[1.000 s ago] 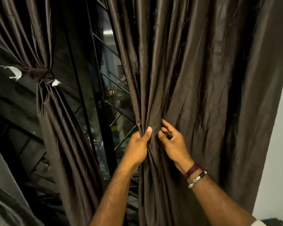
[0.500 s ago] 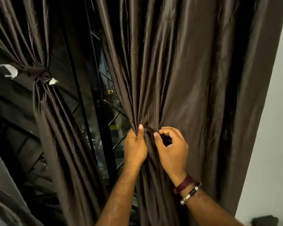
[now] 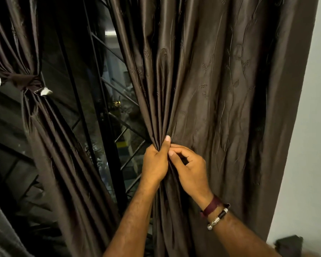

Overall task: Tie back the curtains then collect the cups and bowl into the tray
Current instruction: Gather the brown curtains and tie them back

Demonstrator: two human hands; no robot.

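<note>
A dark brown satin right curtain [image 3: 220, 89] hangs in front of me, its left edge gathered into folds. My left hand [image 3: 155, 162] is closed around that bunch of folds, thumb pointing up. My right hand [image 3: 190, 168] sits just beside it, fingers curled and pinching the fabric next to the bunch. The left curtain [image 3: 50, 154] is cinched at its waist by a brown tieback [image 3: 29, 84] with white ends. No cups, bowl or tray are in view.
Between the curtains is a dark window [image 3: 117, 115] with a black metal grille. A pale wall [image 3: 311, 136] borders the right curtain. A dark object [image 3: 289, 245] sits at the bottom right corner.
Both hands have stayed on the right curtain's gathered edge. My right hand went from spread fingers to a curled pinch beside my left hand, and more fabric is drawn into the bunch.
</note>
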